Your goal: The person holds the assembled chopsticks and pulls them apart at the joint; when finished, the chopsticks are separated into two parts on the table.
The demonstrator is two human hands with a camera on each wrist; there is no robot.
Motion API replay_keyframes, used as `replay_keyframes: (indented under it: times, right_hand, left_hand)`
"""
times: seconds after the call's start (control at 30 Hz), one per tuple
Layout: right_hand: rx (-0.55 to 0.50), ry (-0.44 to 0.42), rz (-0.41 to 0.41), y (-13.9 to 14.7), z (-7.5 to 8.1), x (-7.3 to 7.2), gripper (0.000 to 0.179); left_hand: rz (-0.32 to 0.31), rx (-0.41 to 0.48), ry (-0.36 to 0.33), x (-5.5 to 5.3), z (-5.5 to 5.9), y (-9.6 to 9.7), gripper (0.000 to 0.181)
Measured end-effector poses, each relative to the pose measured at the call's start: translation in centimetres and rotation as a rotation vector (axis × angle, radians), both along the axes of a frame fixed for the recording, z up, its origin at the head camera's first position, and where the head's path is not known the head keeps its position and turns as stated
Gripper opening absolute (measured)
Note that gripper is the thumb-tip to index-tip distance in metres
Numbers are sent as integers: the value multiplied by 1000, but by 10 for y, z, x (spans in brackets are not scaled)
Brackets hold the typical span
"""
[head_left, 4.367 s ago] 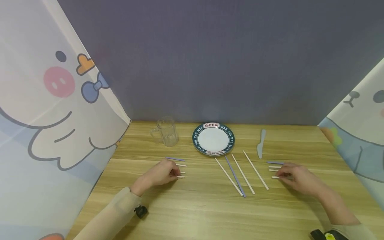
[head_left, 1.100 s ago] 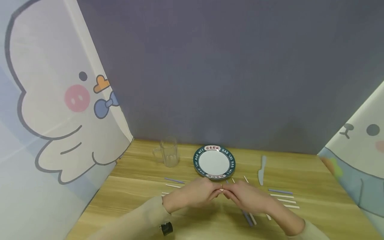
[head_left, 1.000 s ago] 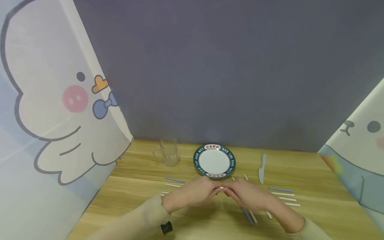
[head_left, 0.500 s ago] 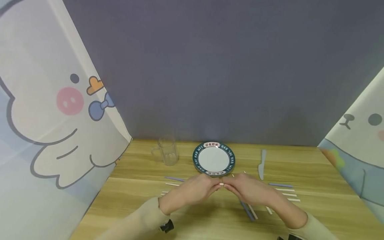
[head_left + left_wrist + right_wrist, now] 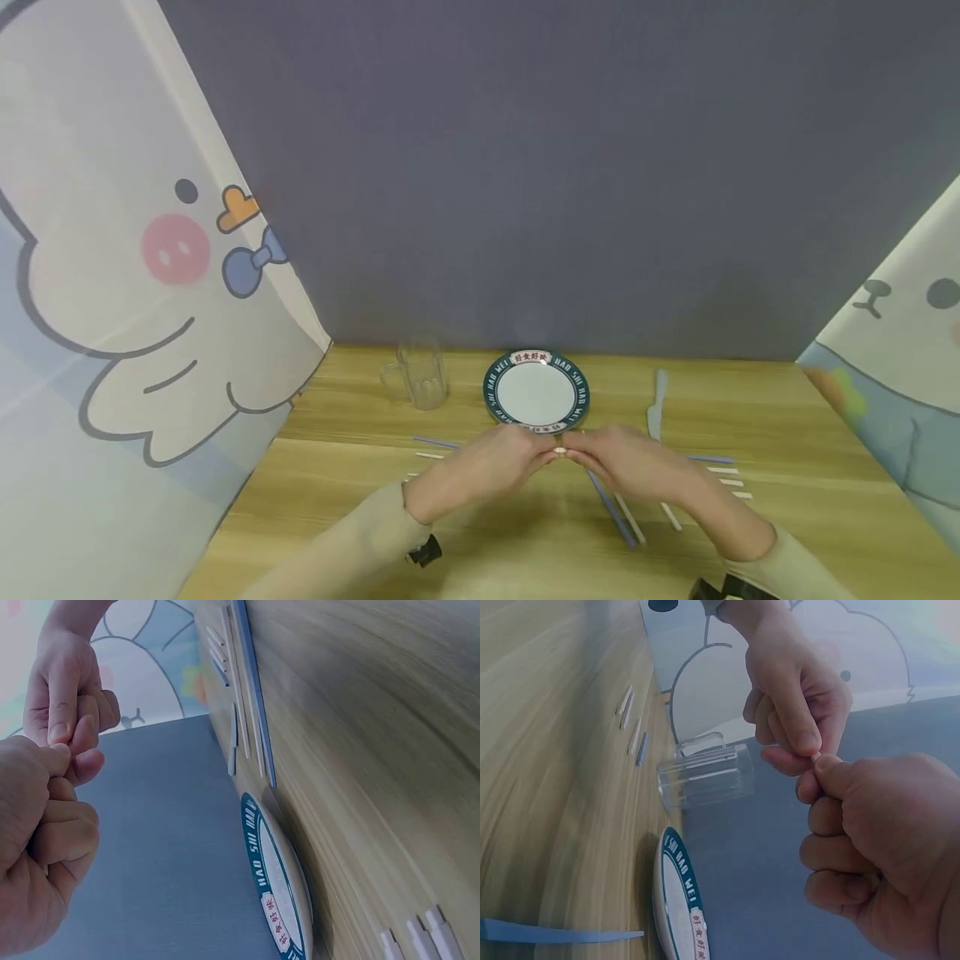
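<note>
My left hand [image 5: 491,467] and right hand [image 5: 633,462] meet above the table, just in front of the plate [image 5: 540,427]. Between the touching fingertips, both pinch a thin white stick [image 5: 560,451], with only a short bit showing. In the right wrist view, this white stick [image 5: 815,757] shows between the thumb tips, and the other fingers are curled; the hands hide most of it. Under and beside the right hand lie a long purple stick [image 5: 611,508] and long white sticks [image 5: 630,520]. The left forearm partly covers short pieces, including a purple piece [image 5: 435,442].
More short pieces, one of them purple [image 5: 711,458], lie beyond the right wrist. A clear mug [image 5: 423,379] stands at the back left, and a pale knife [image 5: 657,404] lies right of the plate. A grey panel [image 5: 525,167] closes off the table's back.
Earlier the hands were apart at the short pieces on either side; now they meet at the middle, pinching the long white stick that lay left of the purple one. Over the last second they barely moved.
</note>
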State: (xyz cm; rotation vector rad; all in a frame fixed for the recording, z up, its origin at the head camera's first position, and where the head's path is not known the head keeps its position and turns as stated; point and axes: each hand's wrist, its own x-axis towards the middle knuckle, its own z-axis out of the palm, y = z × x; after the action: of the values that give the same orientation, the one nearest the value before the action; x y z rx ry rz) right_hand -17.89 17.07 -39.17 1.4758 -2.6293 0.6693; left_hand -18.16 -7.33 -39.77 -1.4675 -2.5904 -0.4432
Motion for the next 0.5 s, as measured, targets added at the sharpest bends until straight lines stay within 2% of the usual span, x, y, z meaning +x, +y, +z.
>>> replay_keyframes:
  times: [0.3,0.5]
  right_hand:
    - [7,-6,6,3,7,0,21]
    - [20,-10,-13,3,8,-3,22]
  left_hand:
    - [-13,28,26,0,3,2,20]
    - [3,46,47,-2,3,4,19]
